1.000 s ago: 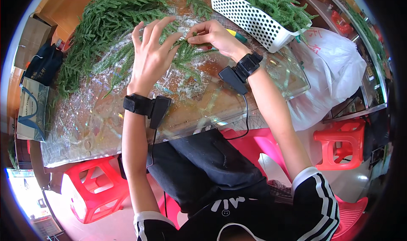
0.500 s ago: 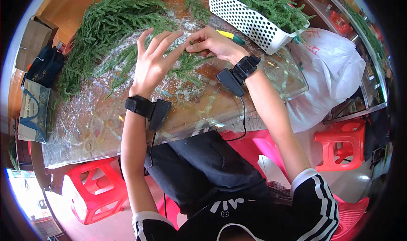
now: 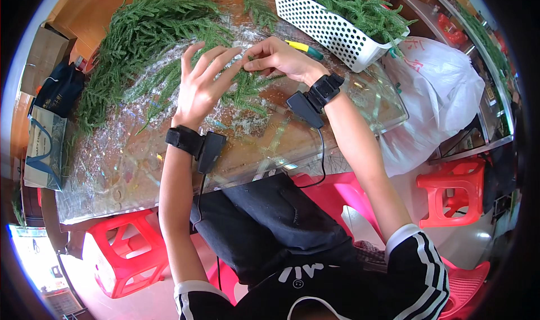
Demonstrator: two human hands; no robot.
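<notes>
A green conifer-like sprig is pinched by the right hand; the left hand is held close beside it.

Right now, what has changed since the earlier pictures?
The left hand and right hand shifted slightly down the picture, fingertips now closer together by the green sprig. No new hold or release is clear. The white basket and greenery pile stayed put.

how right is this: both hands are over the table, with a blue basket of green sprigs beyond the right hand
Not blue: the head view shows a white basket of green sprigs beyond the right hand. That hand and the left hand are over the table.
</notes>
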